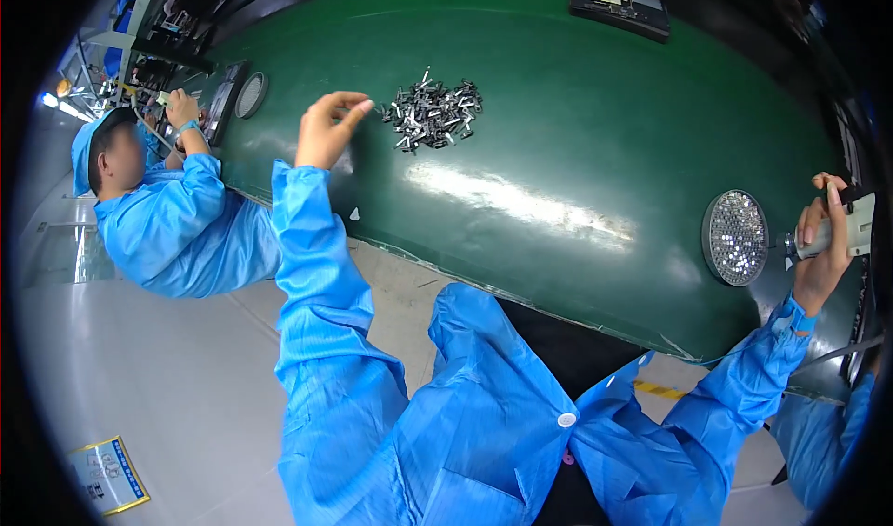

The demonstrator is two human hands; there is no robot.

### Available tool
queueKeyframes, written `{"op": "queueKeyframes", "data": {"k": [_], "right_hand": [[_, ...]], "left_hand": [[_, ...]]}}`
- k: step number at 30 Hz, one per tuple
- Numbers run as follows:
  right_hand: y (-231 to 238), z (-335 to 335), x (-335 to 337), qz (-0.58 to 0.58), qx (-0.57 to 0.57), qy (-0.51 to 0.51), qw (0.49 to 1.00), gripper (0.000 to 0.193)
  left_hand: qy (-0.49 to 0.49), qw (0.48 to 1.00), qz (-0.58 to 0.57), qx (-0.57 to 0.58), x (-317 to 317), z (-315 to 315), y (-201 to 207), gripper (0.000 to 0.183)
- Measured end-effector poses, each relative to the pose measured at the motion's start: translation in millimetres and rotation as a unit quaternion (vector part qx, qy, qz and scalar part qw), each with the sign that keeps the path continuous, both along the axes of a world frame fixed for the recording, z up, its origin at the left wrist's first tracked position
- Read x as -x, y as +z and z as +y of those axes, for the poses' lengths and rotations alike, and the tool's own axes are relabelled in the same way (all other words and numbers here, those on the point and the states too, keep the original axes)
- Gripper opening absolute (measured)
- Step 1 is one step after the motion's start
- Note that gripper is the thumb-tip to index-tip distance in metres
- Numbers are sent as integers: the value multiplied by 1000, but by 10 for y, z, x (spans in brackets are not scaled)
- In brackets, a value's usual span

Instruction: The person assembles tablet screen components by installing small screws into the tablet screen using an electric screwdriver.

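Observation:
My left hand (327,128) is raised at the left side of the pile of small black and silver parts (433,114). Its thumb and index finger come together in a pinch, and whatever is between the tips is too small to make out. At the far right, my right hand (817,256) is wrapped round a pale electric screwdriver (860,228). The tool's narrow end points left, toward a round dish (707,247) holding many tiny shiny pieces, which look like screws.
The green worktop (558,107) carries everything. A black fixture (619,5) stands at its far edge. On the left, a person in blue (177,210) works beside a second round dish (251,95). A small white scrap (354,214) lies near the front edge. Another blue sleeve (819,442) shows lower right.

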State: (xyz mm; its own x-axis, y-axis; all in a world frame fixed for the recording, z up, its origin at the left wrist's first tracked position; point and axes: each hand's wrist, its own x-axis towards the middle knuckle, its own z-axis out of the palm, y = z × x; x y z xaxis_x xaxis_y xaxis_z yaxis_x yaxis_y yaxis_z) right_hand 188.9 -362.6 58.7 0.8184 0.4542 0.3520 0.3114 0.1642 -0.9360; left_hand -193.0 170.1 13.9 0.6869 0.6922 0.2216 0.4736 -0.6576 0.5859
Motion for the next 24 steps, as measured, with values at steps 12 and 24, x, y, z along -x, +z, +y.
{"op": "queueKeyframes", "data": {"k": [12, 24], "right_hand": [[86, 168, 277, 29, -50, -11, 998, 34], [61, 387, 518, 45, -34, 40, 998, 35]], "left_hand": [[24, 993, -95, -69, -69, -240, -129, 16], [-173, 932, -258, 188, -1775, -1691, 119, 26]]}}
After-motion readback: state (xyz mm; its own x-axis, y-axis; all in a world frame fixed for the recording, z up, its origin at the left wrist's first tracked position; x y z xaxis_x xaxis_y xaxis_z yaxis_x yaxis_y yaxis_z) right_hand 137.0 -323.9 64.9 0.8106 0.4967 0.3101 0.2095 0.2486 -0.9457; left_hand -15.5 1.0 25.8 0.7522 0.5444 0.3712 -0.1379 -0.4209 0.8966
